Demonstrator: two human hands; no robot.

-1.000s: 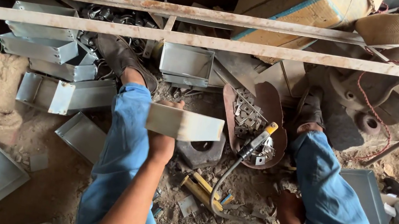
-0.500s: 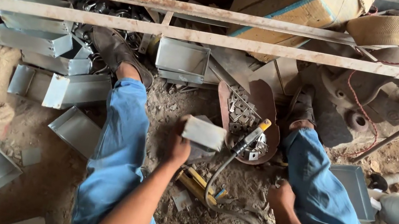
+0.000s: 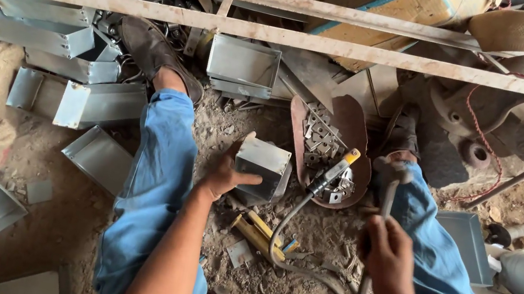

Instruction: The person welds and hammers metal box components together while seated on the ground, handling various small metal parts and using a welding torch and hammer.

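Head view, looking down between two blue-trousered legs at dirt floor. Left hand [image 3: 224, 180] clamps a small sheet-metal box [image 3: 264, 165], thumb across its near face, pinning it upright on the ground between the knees, apparently so it stays put under a blow. Right hand [image 3: 389, 252] is closed round the handle of a hammer [image 3: 392, 173], head raised above the right knee, clear of the box. A hose-fed torch [image 3: 332, 174] with a yellow tip lies just right of the box, near the right hand (not held). Beyond it a rusty curved tray [image 3: 352, 123] holds small metal bits. More boxes [image 3: 45, 33] are stacked at far left beside the left foot; one lone box [image 3: 243, 65] stands under the rusty bars [image 3: 296, 37].
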